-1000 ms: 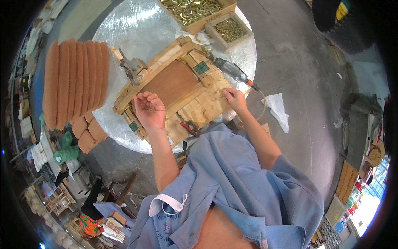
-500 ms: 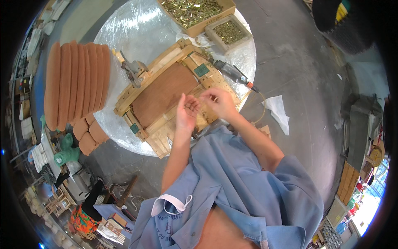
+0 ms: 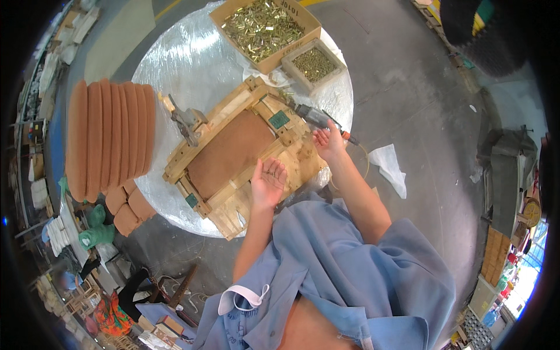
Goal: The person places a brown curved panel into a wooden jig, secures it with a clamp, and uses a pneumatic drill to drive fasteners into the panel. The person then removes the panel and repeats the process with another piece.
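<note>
My left hand [image 3: 268,182] is held palm up, fingers loosely spread, over the near side of a wooden jig [image 3: 233,185]. Small specks show near its fingers, too small to make out. My right hand [image 3: 330,142] is raised with its fingers apart at the jig's right end, close to a dark air screwdriver [image 3: 313,115] with an orange collar. Within the jig frame lies a flat brown panel [image 3: 232,153]. A metal toggle clamp [image 3: 188,125] is on the jig's far left side.
The jig rests on a round table wrapped in clear film [image 3: 175,64]. At its far side stand a cardboard box [image 3: 286,51] of brass-coloured fittings and a smaller tray [image 3: 315,65] of screws. Brown curved panels [image 3: 111,137] are stacked left. A white cloth [image 3: 388,166] lies right.
My hands have moved apart. The right hand has gone from a pinch beside my left palm to open fingers further right, near the air screwdriver. The view has tilted slightly.
</note>
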The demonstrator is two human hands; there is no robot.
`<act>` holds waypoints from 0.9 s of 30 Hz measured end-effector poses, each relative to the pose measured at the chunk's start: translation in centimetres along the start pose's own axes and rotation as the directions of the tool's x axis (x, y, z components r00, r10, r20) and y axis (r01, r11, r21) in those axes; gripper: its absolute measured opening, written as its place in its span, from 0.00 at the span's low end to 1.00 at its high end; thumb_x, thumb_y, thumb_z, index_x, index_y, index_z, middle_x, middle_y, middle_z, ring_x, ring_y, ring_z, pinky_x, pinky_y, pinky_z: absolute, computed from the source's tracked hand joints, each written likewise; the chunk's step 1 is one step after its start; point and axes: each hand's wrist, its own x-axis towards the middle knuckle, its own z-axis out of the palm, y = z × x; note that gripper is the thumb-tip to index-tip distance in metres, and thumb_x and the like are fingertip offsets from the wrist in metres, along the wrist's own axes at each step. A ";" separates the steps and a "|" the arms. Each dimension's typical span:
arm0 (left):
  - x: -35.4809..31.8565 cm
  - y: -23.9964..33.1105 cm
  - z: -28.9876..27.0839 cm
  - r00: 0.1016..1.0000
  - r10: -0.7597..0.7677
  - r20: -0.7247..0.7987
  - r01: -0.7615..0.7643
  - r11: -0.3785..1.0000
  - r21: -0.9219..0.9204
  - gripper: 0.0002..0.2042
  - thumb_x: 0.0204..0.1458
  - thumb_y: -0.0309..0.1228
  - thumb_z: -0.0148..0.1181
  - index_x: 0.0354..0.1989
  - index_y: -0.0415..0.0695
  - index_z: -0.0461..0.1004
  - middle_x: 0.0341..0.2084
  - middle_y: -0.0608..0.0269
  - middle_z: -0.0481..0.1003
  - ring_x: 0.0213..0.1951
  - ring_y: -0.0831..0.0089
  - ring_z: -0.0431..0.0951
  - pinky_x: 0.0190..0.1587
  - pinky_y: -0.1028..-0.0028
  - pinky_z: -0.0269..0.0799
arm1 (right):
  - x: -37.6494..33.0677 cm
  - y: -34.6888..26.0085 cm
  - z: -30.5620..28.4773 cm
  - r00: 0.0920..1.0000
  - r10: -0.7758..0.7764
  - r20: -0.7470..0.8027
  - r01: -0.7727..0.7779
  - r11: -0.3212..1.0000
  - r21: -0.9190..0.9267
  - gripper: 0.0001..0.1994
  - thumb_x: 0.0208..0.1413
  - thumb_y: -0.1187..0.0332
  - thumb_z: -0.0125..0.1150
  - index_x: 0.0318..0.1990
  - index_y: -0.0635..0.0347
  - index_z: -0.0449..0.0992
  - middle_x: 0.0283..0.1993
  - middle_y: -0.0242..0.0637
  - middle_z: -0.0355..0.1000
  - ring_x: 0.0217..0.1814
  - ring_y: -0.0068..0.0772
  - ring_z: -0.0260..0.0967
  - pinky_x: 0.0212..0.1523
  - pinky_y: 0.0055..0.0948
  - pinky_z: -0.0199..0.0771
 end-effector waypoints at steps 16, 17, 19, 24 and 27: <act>-1.7 0.7 -0.6 0.992 0.129 -0.003 -0.129 0.988 -0.083 0.21 0.73 0.47 0.50 0.54 0.41 0.79 0.47 0.56 0.84 0.48 0.60 0.84 0.54 0.61 0.83 | 2.8 -2.0 7.9 0.873 0.287 -0.395 -0.173 0.939 0.298 0.22 0.58 0.46 0.75 0.47 0.53 0.81 0.56 0.35 0.77 0.56 0.45 0.78 0.53 0.44 0.86; -1.7 0.9 -1.1 0.992 0.123 0.030 -0.119 0.986 -0.121 0.22 0.74 0.47 0.49 0.54 0.40 0.80 0.47 0.55 0.84 0.49 0.59 0.84 0.55 0.59 0.83 | 3.7 -2.2 7.3 0.882 0.290 -0.372 -0.181 0.936 0.301 0.22 0.57 0.45 0.76 0.46 0.54 0.81 0.55 0.34 0.77 0.55 0.43 0.78 0.53 0.43 0.86; -2.0 1.4 -1.4 0.992 0.125 -0.005 -0.124 0.985 -0.116 0.22 0.74 0.47 0.49 0.53 0.40 0.80 0.47 0.54 0.84 0.48 0.59 0.85 0.55 0.59 0.83 | 4.3 -1.3 6.2 0.893 0.270 -0.361 -0.158 0.937 0.311 0.23 0.56 0.44 0.76 0.44 0.54 0.82 0.52 0.34 0.77 0.52 0.40 0.78 0.51 0.40 0.85; -3.1 1.8 -2.0 0.992 0.117 -0.036 -0.121 0.987 -0.108 0.22 0.73 0.47 0.50 0.54 0.40 0.80 0.47 0.54 0.84 0.49 0.59 0.84 0.55 0.59 0.83 | 4.1 -1.2 5.3 0.969 -0.001 -0.248 0.061 0.970 0.234 0.25 0.56 0.39 0.73 0.44 0.50 0.78 0.43 0.32 0.74 0.45 0.32 0.73 0.50 0.36 0.78; -3.2 1.7 -2.7 0.994 0.108 -0.017 -0.109 0.988 -0.113 0.22 0.73 0.48 0.50 0.57 0.40 0.79 0.51 0.54 0.83 0.52 0.60 0.83 0.57 0.59 0.82 | 1.8 -2.5 4.6 0.970 -0.176 -0.169 0.194 0.976 0.099 0.24 0.56 0.39 0.72 0.47 0.44 0.76 0.42 0.29 0.74 0.46 0.28 0.71 0.51 0.33 0.71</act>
